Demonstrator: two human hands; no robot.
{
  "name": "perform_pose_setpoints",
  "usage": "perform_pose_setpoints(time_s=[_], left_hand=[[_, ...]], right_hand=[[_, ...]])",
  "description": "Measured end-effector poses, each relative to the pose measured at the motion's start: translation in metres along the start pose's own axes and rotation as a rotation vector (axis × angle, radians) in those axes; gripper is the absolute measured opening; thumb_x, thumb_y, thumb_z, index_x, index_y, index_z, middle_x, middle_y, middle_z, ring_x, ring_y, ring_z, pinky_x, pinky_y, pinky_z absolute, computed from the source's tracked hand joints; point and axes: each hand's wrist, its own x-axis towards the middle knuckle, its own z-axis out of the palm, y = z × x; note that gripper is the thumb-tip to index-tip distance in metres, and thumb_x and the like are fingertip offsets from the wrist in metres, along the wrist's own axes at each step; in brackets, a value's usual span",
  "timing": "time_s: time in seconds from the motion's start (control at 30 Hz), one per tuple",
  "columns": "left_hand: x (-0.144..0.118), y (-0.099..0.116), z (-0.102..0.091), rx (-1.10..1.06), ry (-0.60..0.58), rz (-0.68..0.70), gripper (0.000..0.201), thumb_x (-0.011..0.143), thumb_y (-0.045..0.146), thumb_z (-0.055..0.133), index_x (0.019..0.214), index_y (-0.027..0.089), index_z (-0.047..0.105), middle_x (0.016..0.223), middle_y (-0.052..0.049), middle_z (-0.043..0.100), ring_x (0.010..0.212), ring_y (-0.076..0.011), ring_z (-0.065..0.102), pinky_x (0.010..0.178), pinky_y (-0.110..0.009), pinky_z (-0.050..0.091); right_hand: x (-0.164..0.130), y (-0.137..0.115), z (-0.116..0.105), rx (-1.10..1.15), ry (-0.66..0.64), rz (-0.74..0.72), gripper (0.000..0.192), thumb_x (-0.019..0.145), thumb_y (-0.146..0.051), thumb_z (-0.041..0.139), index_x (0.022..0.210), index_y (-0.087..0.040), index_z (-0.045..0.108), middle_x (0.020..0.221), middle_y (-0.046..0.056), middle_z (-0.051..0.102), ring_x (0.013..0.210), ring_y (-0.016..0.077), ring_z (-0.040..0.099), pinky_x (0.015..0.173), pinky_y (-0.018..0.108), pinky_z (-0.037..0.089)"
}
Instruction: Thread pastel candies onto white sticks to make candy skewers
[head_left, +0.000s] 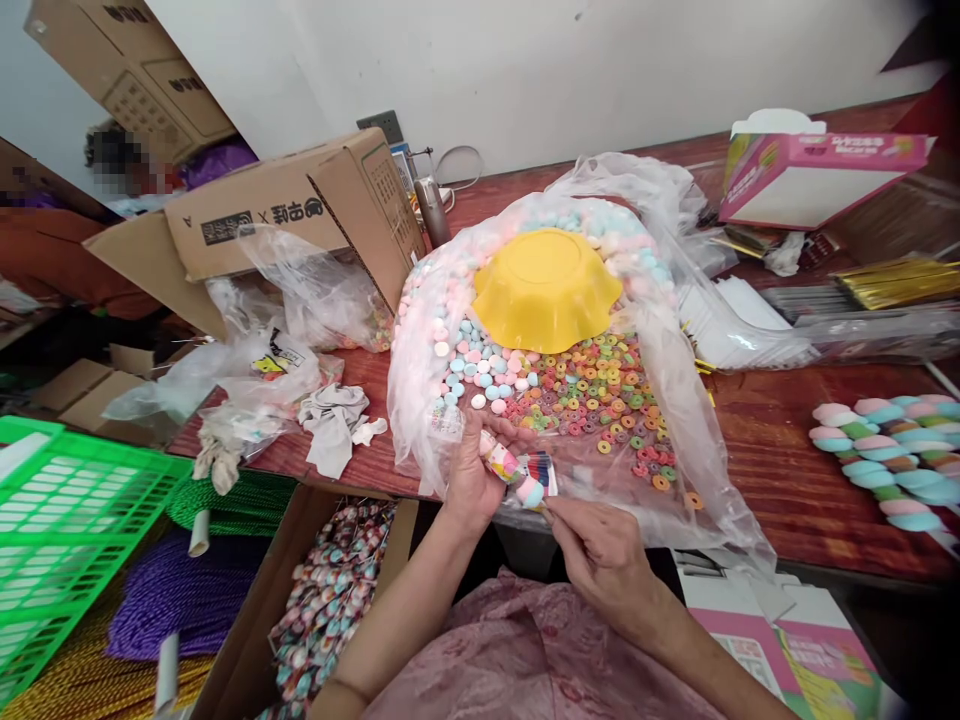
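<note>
Right at the near edge of the desk (pixel 787 470), the left hand (pixel 471 478) is closed around a small clear packet of sweets (pixel 517 478), and the right hand (pixel 600 555) pinches the packet's lower end between its fingertips. Both grips hold this one packet, which sits just over the front of a big clear plastic bag (pixel 675 400).

That bag lies spread open on the desk and takes up its middle. Inside it are pastel round candies (pixel 472 360) toward the left and back, and coloured ring candies (pixel 600 400) toward the front; both are too many to count. One yellow bowl (pixel 546 290) rests upside down on the heap. Left of the bag lie crumpled plastic wrappers (pixel 255 380) and one open cardboard box (pixel 300 205). At the right edge are twisted pastel candy ropes (pixel 885 460), several side by side, and at the far right corner stands one pink carton (pixel 817 175), with gold strips (pixel 900 280) in front of it.

Below the near edge, an open box of wrapped candies (pixel 330 590) stands on the left, next to purple cord (pixel 172 600) and one green plastic crate (pixel 67 520). The desk is dark reddish wood and backs onto a white wall (pixel 600 70). Another person (pixel 120 165) is partly visible at the far left.
</note>
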Motion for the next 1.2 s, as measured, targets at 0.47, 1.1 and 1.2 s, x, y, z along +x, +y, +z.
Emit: perform_pose_setpoints(time_s=[0.47,1.1,1.2], left_hand=[[-0.023,-0.01,0.013,0.043,-0.157,0.005,0.046,0.078,0.06,0.071,0.067,0.017,0.057,0.06,0.004,0.057,0.058,-0.0132,0.062,0.086,-0.037,0.055],[-0.028,-0.018,0.012,0.088,-0.127,-0.055,0.041,0.078,0.049,0.075,0.062,0.016,0.057,0.065,0.001,0.057,0.076,-0.0173,0.066,0.094,-0.038,0.051],[-0.032,-0.021,0.011,0.075,-0.132,-0.071,0.036,0.078,0.05,0.075,0.071,0.016,0.064,0.083,-0.004,0.067,0.093,-0.0219,0.066,0.093,-0.036,0.051]], right_hand=[[0.004,-0.001,0.012,0.175,0.033,0.114,0.016,0.093,-0.01,0.051,0.094,-0.017,0.066,0.075,0.002,0.068,0.061,0.0117,0.061,0.059,0.022,0.046],[0.017,0.004,0.012,0.201,-0.01,0.201,0.025,0.098,-0.022,0.046,0.085,-0.017,0.068,0.068,0.002,0.065,0.057,0.0121,0.057,0.055,0.024,0.044],[0.021,0.003,0.016,0.22,0.039,0.201,0.022,0.097,-0.02,0.049,0.084,-0.017,0.067,0.069,0.001,0.065,0.059,0.0113,0.06,0.057,0.022,0.046]])
